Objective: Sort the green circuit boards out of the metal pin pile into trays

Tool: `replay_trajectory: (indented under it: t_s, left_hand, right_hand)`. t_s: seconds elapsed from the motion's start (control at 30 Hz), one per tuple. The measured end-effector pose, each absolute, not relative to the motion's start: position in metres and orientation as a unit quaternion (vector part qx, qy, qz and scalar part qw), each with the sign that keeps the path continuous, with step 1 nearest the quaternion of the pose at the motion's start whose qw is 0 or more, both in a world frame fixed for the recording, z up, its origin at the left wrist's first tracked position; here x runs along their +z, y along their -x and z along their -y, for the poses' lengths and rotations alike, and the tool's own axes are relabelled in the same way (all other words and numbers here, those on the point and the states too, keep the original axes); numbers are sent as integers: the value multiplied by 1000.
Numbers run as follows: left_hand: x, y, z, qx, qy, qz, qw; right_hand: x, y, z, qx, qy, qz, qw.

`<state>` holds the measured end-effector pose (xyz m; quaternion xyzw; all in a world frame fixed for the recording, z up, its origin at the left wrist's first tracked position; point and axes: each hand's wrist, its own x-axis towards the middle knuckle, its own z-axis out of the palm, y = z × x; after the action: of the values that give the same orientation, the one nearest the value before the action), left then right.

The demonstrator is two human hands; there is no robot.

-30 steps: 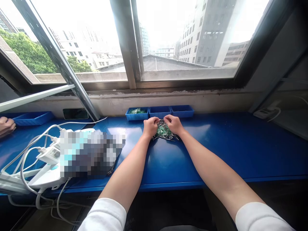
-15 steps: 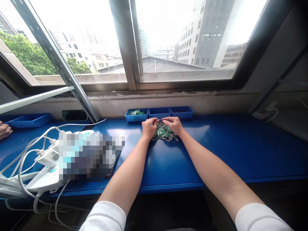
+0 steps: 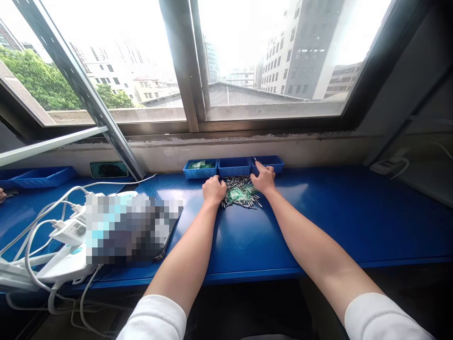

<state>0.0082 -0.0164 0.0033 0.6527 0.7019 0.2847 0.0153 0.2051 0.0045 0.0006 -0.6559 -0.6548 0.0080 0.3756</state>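
A pile of thin black-and-silver metal rods lies on the blue table, with small green clear-bagged pieces in its middle. My left hand rests at the pile's left edge, its fingers curled; whatever they may hold is hidden. At the front of the right blue bin, my right hand pinches one small metal rod, whose light tip sticks up past the fingers. The middle blue bin stands beside it. Green packets lie in the left blue bin.
At left sit a white power strip with plugs and cables and a blurred-out dark object. A phone leans by the wall. Farther left are more blue trays and another person's hand. A metal post rises behind.
My hands were together over the pile and have parted. The right one has moved right and up to the right bin, the left slightly left. The other person's hand has drawn back leftward.
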Motion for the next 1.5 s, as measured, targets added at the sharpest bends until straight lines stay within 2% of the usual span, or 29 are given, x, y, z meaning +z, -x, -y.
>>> replay_trajectory:
  t_s: [0.2,0.7,1.03,1.3,1.5]
  left_hand:
    - [-2,-7,12,254,-667,-698,50]
    - [-11,-8,7,262,-721,-638,65]
    - [-5,-10,12,247,-746,-616,58]
    - [-7,-11,10,250,-741,-621,53]
    - [-8,-10,9,254,-738,-622,62]
  right_hand:
    - [-1,-209,-7,10,691,652,313]
    - [-8,-210,-18,24,685,660,308]
    - [-2,-191,0,-14,627,669,399]
    - [-7,-175,8,76,615,748,236]
    - [-9,-174,7,80,590,764,249]
